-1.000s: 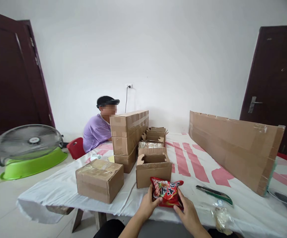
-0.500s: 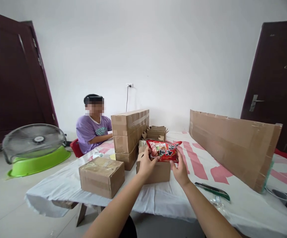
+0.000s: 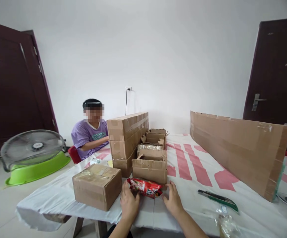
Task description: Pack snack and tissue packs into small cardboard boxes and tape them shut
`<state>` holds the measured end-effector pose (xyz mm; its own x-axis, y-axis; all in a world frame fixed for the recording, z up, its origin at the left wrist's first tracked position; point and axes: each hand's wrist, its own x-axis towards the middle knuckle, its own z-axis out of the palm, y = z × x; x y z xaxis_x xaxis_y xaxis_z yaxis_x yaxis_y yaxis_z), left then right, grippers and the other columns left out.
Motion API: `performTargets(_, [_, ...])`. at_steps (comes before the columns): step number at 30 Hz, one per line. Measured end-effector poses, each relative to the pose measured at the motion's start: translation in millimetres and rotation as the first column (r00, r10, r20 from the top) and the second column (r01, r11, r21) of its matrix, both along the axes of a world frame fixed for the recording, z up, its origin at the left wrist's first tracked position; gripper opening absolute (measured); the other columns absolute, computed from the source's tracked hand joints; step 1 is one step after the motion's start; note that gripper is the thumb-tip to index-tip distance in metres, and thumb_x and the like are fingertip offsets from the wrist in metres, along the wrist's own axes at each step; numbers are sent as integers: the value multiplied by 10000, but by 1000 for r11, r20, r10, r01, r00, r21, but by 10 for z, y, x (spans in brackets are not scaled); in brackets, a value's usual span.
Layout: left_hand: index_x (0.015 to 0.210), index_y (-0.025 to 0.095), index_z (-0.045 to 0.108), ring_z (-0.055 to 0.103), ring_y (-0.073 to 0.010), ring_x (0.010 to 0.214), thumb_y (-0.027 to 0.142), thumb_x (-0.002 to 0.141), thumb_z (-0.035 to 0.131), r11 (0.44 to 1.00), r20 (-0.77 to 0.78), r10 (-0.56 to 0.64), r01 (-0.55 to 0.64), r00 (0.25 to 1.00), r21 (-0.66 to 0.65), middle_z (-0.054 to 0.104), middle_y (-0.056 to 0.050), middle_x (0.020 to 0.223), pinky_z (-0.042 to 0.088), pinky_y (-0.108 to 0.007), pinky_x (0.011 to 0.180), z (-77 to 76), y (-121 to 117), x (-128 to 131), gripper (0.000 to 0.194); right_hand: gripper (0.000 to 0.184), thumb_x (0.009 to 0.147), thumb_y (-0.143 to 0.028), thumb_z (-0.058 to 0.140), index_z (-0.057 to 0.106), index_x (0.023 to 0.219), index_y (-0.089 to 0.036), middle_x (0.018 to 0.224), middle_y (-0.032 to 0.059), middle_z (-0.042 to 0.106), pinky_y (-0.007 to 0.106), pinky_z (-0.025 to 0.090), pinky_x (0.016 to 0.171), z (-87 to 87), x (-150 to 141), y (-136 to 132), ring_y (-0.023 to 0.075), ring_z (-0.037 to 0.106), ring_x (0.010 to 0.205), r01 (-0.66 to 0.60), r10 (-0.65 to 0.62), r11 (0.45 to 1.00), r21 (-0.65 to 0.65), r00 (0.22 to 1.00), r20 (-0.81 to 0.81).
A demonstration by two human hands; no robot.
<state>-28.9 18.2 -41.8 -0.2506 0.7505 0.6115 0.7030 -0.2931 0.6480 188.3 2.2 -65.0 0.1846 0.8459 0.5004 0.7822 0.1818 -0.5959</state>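
Red, glossy snack packet (image 3: 145, 187) lies on the cloth-covered table (image 3: 188, 211), just in front of the nearest open carton (image 3: 149, 172). Label: white-outlined dark characters on its front, tilted and too small to read with certainty. Fan (image 3: 35, 147) hub carries a pale badge, also illegible.

Left hand (image 3: 130, 201): thumb and fingers at the packet's left end; cannot tell whether they are clamped on it. Right hand (image 3: 173, 201): thumb and forefinger apart, beside the packet's right end, palm turned inward.

Edges: the table's near edge runs beneath both forearms, close to the packet. Taped carton (image 3: 97, 185) sits just left of the left hand, the tighter side. Beyond it stands a three-high carton stack (image 3: 123, 145), alongside the row that includes the open carton. To the right, a broad stretch of pink-and-white cloth runs between that row and the upright cardboard panel (image 3: 237, 155). Green-handled utility knife (image 3: 218, 200) and crumpled clear plastic (image 3: 225, 224) lie right of the right hand, apart from it. A person in purple (image 3: 90, 135) sits left of the stack.
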Motion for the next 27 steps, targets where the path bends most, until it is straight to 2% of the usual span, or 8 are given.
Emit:
performTargets(2, [1485,157,109,224,-330,1440,271,841,499,994,-104,47,-37,994,101,201,-190,1543,267,-503,1153,-23,-62,26,762,327,695,-126,558,628,1011,-168,1291,136,571,392,426,1044,27,-9,38,284,521,1245,-34,34,999,-13,999,11])
performTargets(4, [1487,223,148,133,-335,1464,255,828,541,995,-227,-3,26,974,97,69,-137,1591,249,-498,1161,-52,-133,120,768,299,693,-143,568,643,981,-174,1265,135,590,406,431,1034,12,-10,25,292,542,1215,-63,64,998,-10,998,16])
performTargets(6, [1447,286,300,41,-388,1464,216,791,597,999,-316,-34,29,948,-22,41,-82,1607,237,-538,1149,-32,-148,236,722,284,690,-150,574,648,962,-186,1252,125,600,404,432,1027,-3,-2,-4,288,554,1194,-92,93,996,-7,996,11])
performTargets(8, [1415,290,395,-10,-451,1446,215,770,645,987,-349,-37,-19,936,-158,79,-78,1607,243,-573,1125,53,-84,341,696,241,697,-139,557,644,916,-192,1222,117,614,386,436,1020,3,14,-23,273,565,1175,-108,108,994,-23,994,-5])
performTargets(12, [1438,275,386,14,-497,1426,252,746,708,944,-363,-76,-50,929,-325,89,-111,1609,257,-583,1098,280,161,469,763,199,727,-141,530,634,889,-191,1200,121,617,363,434,1016,33,37,-21,255,564,1170,-123,122,991,-61,992,-12])
performTargets(15, [1451,303,356,59,-502,1420,259,732,726,918,-372,-88,-69,924,-389,85,-102,1612,286,-584,1074,372,349,519,810,209,724,-147,539,638,904,-188,1217,127,607,369,427,1020,32,31,-19,262,553,1181,-110,111,991,-78,994,5])
performTargets(24, [1466,371,297,121,-496,1406,339,763,694,902,-457,-66,-143,887,-407,63,-49,1620,378,-599,1004,406,1030,595,807,194,699,-136,542,632,849,-222,1159,99,630,366,449,973,80,11,-50,259,576,1125,-116,115,989,-88,993,-12])
performTargets(27, [1465,382,293,126,-483,1411,382,769,687,903,-485,-47,-171,873,-395,62,-35,1622,366,-602,1019,398,1232,619,800,187,696,-134,537,627,832,-227,1119,88,640,357,459,942,105,13,-56,252,588,1082,-124,122,988,-91,992,-27])
